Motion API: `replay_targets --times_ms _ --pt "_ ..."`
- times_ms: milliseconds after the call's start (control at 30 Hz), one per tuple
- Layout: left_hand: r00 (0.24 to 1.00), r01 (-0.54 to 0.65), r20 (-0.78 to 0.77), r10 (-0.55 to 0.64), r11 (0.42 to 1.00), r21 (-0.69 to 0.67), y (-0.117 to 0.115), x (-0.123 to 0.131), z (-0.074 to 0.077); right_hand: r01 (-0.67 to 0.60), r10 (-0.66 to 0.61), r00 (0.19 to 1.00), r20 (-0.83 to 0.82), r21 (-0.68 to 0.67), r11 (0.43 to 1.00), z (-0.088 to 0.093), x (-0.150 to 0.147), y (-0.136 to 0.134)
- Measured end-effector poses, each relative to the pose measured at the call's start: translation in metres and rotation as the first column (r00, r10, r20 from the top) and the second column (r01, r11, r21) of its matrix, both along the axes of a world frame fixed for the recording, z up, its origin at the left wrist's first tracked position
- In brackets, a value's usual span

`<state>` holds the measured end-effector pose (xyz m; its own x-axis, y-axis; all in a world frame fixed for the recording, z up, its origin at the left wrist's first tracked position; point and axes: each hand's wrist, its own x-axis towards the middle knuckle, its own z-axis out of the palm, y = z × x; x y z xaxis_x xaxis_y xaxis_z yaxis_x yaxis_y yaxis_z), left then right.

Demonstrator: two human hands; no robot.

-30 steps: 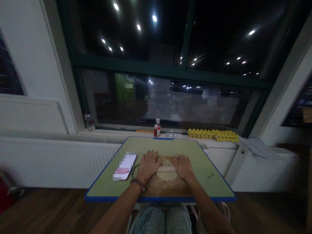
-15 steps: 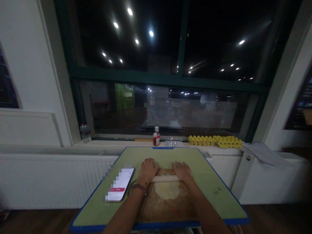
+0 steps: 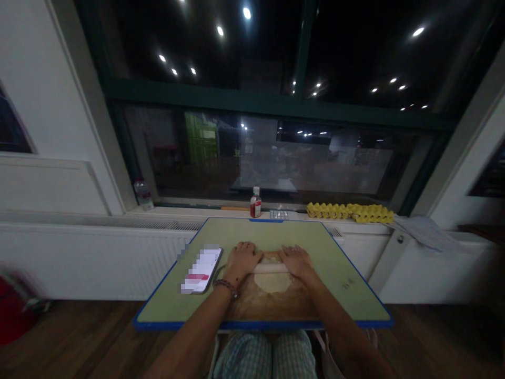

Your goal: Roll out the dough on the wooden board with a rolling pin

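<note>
A pale rolling pin (image 3: 270,268) lies crosswise on a flat, roughly round sheet of dough (image 3: 272,284). My left hand (image 3: 242,261) is over the pin's left end, holding it under the palm with the fingers pointing forward. Over the right end, my right hand (image 3: 296,261) holds the pin in the same way. Both palms hide the pin's ends. Beneath the dough is a brown wooden board (image 3: 272,309). A lit phone (image 3: 205,271), its screen partly pixelated, lies left of my left hand.
The board rests on a small green table with a blue edge (image 3: 355,284). Behind it, a windowsill carries a bottle of reddish liquid (image 3: 255,203), yellow egg trays (image 3: 351,212) and a clear bottle (image 3: 143,195). A white radiator (image 3: 98,263) stands behind the table; my knees (image 3: 264,355) are below.
My view has tilted down, so my knees and more floor show. Both hands remain on the rolling pin, which still lies across the far part of the dough.
</note>
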<state>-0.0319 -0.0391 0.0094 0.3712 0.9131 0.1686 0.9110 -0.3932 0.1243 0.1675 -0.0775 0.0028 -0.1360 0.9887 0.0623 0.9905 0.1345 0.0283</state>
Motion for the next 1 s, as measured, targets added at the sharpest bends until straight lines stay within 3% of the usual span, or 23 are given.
replay_targets --times_ms 67,267,567,800,1000 --pt "0.999 0.034 -0.021 -0.033 0.999 0.019 -0.009 -0.002 0.001 -0.02 0.019 1.0 0.022 0.026 0.999 0.0 -0.002 -0.008" --pt "0.998 0.041 0.044 -0.043 0.998 0.051 -0.028 -0.003 -0.004 0.12 -0.117 0.993 -0.027 0.152 0.981 0.003 -0.011 -0.038" --pt "0.991 0.075 0.107 -0.082 0.995 0.072 -0.045 -0.004 -0.007 0.053 -0.042 0.998 -0.053 0.219 0.974 -0.012 -0.008 -0.048" --pt "0.993 0.072 0.094 -0.076 0.996 0.043 -0.035 -0.003 -0.006 0.111 -0.098 0.992 -0.083 0.171 0.979 -0.001 -0.013 -0.045" --pt "0.983 0.135 0.101 -0.154 0.976 0.172 -0.063 -0.009 -0.008 0.016 0.001 0.997 -0.072 0.237 0.971 -0.016 -0.013 -0.069"
